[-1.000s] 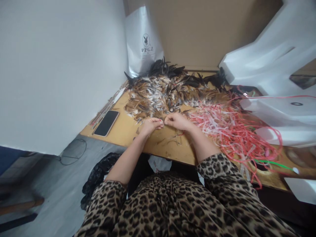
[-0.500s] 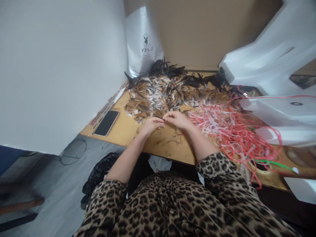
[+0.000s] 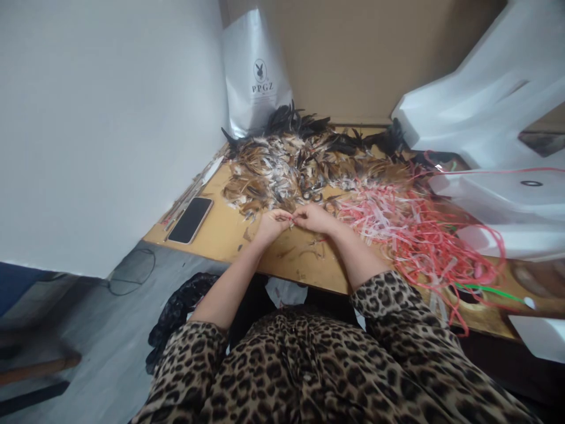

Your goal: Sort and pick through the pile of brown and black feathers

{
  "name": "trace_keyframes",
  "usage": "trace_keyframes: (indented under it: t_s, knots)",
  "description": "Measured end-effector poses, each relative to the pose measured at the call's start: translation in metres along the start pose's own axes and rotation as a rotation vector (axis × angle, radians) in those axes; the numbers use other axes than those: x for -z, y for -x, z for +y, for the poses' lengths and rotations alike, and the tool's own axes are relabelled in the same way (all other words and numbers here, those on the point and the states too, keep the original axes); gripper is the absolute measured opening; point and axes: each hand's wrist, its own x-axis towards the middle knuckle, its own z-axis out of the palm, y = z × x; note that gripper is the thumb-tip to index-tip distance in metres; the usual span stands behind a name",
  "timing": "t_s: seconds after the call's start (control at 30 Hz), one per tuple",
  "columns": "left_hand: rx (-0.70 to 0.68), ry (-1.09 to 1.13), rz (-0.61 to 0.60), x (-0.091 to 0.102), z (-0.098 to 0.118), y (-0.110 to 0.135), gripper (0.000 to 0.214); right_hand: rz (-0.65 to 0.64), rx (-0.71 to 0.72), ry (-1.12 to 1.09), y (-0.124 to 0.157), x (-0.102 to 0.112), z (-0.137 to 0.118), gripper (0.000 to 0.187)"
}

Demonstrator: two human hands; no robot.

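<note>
**Fine close-up work, gap at the tips nearly gone**

Far left: phone (image 3: 190, 220), lying flat on the bench (image 3: 220, 238), dark screen up, unmoved. Silvery bag (image 3: 256, 88) upright at the back, behind the feathers (image 3: 282, 168).

My left hand (image 3: 275, 219): just in front of the feathers, fingers bent in near the thumb. It has shifted slightly inward since half a second ago. Full pinch or not, can't tell; any feather in there is too small to make out.

Feathers: loose heap on the bench beyond both hands, brown and white nearer, black at the back. Heap looks unchanged.

My right hand (image 3: 311, 218): fingertips at the left ones, touching or barely apart. Was arched higher a moment ago; now lower, fingers more curled. Can't tell how tight or on what. Reads to me as a small adjustment at the fingertips, mid-step.

Right of that: tangled red and white ribbons (image 3: 397, 221) beside the feathers, a green strip (image 3: 498, 290) among them. White machine body (image 3: 481, 94) far right. None of these look disturbed.
</note>
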Motion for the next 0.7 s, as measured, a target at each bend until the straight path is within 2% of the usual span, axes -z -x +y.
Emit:
trace_keyframes:
  t_s: [0.27,0.43,0.7]
  knots:
    - [-0.186,-0.279,-0.045,0.0019,-0.0075,-0.0053,0.016,-0.037,0.025,0.081,-0.0013,-0.0027,0.0019,0.022]
    - [-0.348,-0.493,0.015,0.0015,-0.0032,-0.0023,0.021,-0.035,0.018,0.102,-0.0018,-0.0023,0.0019,0.02]
    - [-0.359,-0.631,0.067,0.0025,-0.0075,-0.0032,0.014,-0.02,0.01,0.084,-0.0024,-0.0046,0.0032,0.022]
